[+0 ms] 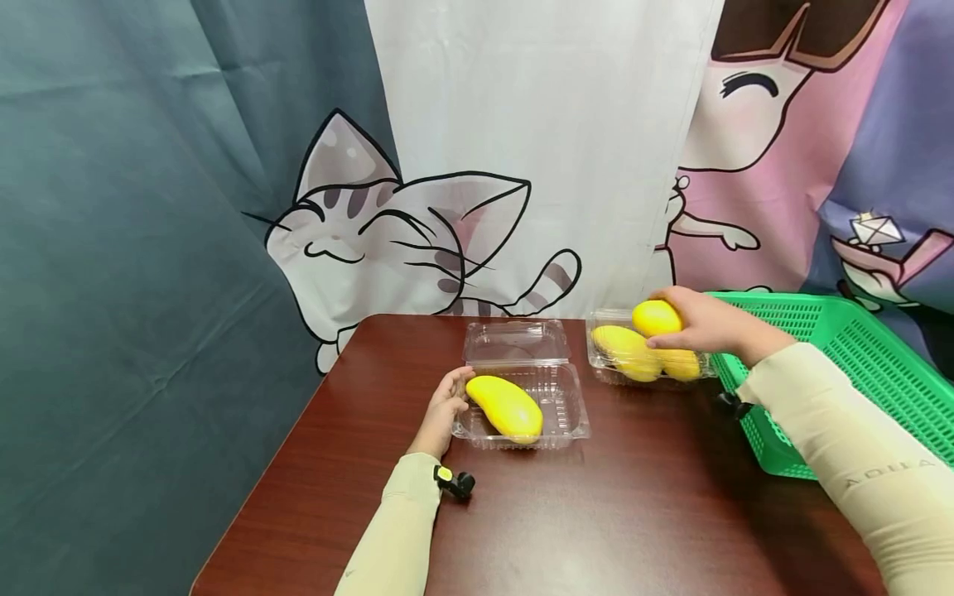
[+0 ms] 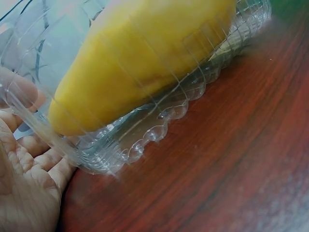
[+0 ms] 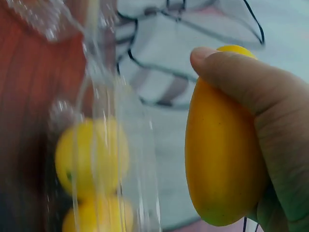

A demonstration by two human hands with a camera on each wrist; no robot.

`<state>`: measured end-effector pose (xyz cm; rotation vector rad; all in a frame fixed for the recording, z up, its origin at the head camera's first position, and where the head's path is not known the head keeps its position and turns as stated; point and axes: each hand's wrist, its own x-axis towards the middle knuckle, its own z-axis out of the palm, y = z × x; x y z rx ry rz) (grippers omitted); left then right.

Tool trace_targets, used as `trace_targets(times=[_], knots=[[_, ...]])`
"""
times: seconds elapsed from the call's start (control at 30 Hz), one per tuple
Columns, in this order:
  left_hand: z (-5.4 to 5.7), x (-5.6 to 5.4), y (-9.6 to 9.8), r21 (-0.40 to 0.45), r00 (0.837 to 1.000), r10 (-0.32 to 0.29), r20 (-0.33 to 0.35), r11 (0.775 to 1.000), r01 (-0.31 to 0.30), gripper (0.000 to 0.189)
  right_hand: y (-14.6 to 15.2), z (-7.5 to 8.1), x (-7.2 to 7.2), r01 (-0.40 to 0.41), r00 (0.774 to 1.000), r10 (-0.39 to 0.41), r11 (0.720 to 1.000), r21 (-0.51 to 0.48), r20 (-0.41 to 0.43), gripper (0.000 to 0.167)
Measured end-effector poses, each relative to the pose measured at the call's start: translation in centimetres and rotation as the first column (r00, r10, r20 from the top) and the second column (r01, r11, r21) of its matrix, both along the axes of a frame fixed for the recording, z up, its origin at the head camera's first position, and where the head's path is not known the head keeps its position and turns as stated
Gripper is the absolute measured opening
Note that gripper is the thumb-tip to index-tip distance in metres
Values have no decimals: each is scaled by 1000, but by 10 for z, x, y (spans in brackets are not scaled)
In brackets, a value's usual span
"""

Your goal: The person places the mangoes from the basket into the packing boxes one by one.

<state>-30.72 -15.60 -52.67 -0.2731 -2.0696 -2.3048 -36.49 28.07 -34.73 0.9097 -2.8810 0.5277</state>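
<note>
My right hand [image 1: 693, 319] grips a yellow mango [image 3: 224, 150] above a clear plastic clamshell box [image 1: 607, 372], thumb along one side of the fruit. More yellow mangoes [image 1: 626, 352] sit in that box. At the left, a second clear clamshell box [image 1: 559, 397] stands with its lid [image 1: 514, 341] folded back. One mango [image 1: 507, 408] lies in it, slanting across its left half. My left hand [image 1: 445, 406] holds this box by its left wall. In the left wrist view, thumb and fingers show around the plastic edge, partly behind it.
A green plastic basket [image 1: 835, 323] stands at the right, beside the right-hand box and behind my right forearm. The brown wooden table [image 1: 581, 513] ends at a printed cloth backdrop [image 1: 551, 165]; its left edge slants toward the lower left.
</note>
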Motion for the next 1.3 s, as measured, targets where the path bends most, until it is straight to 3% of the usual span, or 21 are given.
trace_targets(times=[0.2, 0.37, 0.57, 0.73, 0.83, 0.93, 1.3], knots=[[1, 0, 0, 0, 1000, 5, 3, 1000, -5, 68, -47, -7, 8, -120, 989, 129, 985, 123, -67, 69], [-2, -1, -2, 1, 1000, -2, 6, 1000, 2, 68, -78, -18, 13, -251, 959, 271, 950, 184, -89, 68], [-2, 0, -3, -1, 1000, 0, 0, 1000, 0, 67, -111, -32, 23, -403, 876, 457, 869, 288, -154, 67], [-3, -1, -2, -3, 1000, -2, -9, 1000, 2, 66, -134, -41, 33, -450, 796, 562, 798, 400, -227, 62], [-3, -3, -2, 11, 1000, 0, -15, 1000, 0, 67, -143, -47, 35, -468, 766, 599, 769, 436, -234, 61], [-2, -3, -1, 20, 1000, -1, -15, 1000, 1, 67, -149, -52, 37, -461, 767, 605, 750, 475, -211, 64], [1, -2, -4, 52, 1000, -22, 10, 998, 22, 67, -167, -55, 46, -366, 872, 488, 697, 617, -35, 70]])
